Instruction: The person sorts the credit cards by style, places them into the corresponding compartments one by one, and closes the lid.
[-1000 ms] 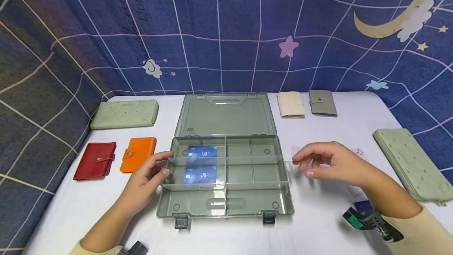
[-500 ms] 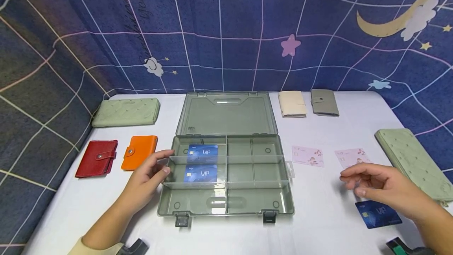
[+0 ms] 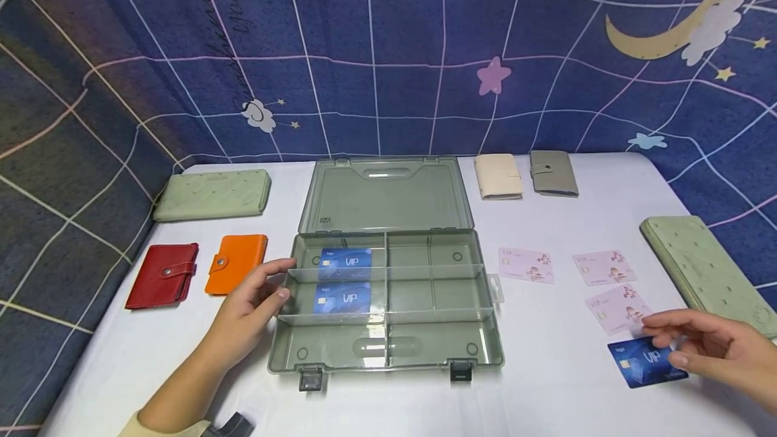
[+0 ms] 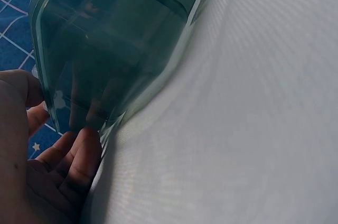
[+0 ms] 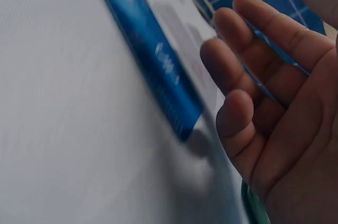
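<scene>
Blue and glossy, a loose card (image 3: 637, 366) lay on the white cloth (image 3: 546, 396), its right end just below the right hand (image 3: 722, 353), whose fingers were relaxed, apart from the card and grasping nothing. Just behind that card lay a tilted pink card (image 3: 613, 307), and farther back a second pink card (image 3: 603, 270) with a third pink card (image 3: 525, 266) to its left. A clear green box (image 3: 340, 342) stood between the hands with its lid (image 3: 388, 201) laid back, and the left hand (image 3: 245, 315) gripped its left wall, fingertips on the rim. One blue VIP card (image 3: 357, 259) sat in its back left compartment, another VIP card (image 3: 342, 298) in the middle left one. An orange wallet (image 3: 235, 261) lay near the left hand, a red wallet (image 3: 154, 276) left of it, and a long sage wallet (image 3: 707, 272) near the right
</scene>
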The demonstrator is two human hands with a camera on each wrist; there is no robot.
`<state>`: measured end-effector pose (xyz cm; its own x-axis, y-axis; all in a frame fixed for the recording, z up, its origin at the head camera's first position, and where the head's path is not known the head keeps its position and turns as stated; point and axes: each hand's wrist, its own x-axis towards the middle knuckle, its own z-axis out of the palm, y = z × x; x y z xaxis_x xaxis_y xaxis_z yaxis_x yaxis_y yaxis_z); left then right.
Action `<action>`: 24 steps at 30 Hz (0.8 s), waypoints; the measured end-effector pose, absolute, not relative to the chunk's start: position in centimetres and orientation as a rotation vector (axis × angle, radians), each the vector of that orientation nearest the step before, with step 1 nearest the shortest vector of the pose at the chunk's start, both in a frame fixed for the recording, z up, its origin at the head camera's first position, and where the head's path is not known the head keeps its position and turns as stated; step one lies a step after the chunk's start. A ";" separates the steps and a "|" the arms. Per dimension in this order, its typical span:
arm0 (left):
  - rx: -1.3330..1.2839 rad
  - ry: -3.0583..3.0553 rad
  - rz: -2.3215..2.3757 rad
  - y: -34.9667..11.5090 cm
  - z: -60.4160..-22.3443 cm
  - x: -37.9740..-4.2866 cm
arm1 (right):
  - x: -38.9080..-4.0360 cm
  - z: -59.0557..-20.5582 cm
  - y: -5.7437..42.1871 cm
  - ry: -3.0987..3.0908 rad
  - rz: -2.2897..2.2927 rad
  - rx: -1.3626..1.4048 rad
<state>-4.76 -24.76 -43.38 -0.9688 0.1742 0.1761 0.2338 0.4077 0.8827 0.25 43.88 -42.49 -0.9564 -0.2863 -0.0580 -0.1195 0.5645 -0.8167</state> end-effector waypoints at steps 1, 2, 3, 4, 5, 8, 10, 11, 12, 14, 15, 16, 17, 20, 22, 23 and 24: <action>-0.373 -2.589 -1.636 -24.7 -43.3 -4.7 | 0.5 -42.8 44.1 2.621 -1.340 -0.318; -0.373 -2.589 -1.637 -24.7 -43.3 -4.7 | 0.6 -43.1 44.3 2.632 -1.345 -0.305; -0.372 -2.590 -1.639 -24.7 -43.3 -4.7 | 0.8 -43.3 44.4 2.642 -1.344 -0.295; -0.370 -2.590 -1.639 -24.7 -43.3 -4.7 | 0.9 -43.5 44.5 2.653 -1.341 -0.286; -0.371 -2.587 -1.641 -24.6 -43.2 -4.6 | 1.1 -43.6 44.5 2.669 -1.339 -0.289; -0.372 -2.580 -1.646 -24.5 -43.2 -4.6 | 1.2 -43.9 44.6 2.693 -1.326 -0.284; -0.378 -2.574 -1.649 -24.5 -43.1 -4.5 | 1.2 -44.0 44.6 2.698 -1.311 -0.280; -0.381 -2.573 -1.649 -24.5 -43.1 -4.5 | 1.2 -44.0 44.7 2.704 -1.306 -0.287; -0.383 -2.575 -1.648 -24.5 -43.1 -4.5 | 1.2 -44.0 44.7 2.706 -1.296 -0.291; -0.386 -2.579 -1.647 -24.5 -43.1 -4.6 | 1.1 -44.0 44.8 2.712 -1.277 -0.320; -0.388 -2.583 -1.644 -24.5 -43.1 -4.6 | 1.1 -44.0 44.8 2.710 -1.261 -0.333; -0.387 -2.588 -1.641 -24.6 -43.1 -4.7 | 1.0 -44.0 44.8 2.717 -1.242 -0.354; -0.390 -2.592 -1.635 -24.6 -43.1 -4.7 | 1.0 -44.0 44.8 2.723 -1.218 -0.388; -0.398 -2.599 -1.623 -24.7 -43.1 -4.7 | 0.7 -44.0 44.7 2.743 -1.130 -0.485; -0.402 -2.603 -1.618 -24.7 -43.0 -4.7 | 0.6 -44.0 44.5 2.770 -1.077 -0.557; -0.401 -2.605 -1.614 -24.7 -43.0 -4.6 | 0.5 -44.0 44.5 2.780 -1.064 -0.602; -0.399 -2.606 -1.614 -24.7 -43.1 -4.6 | 0.5 -44.1 44.3 2.797 -1.046 -0.621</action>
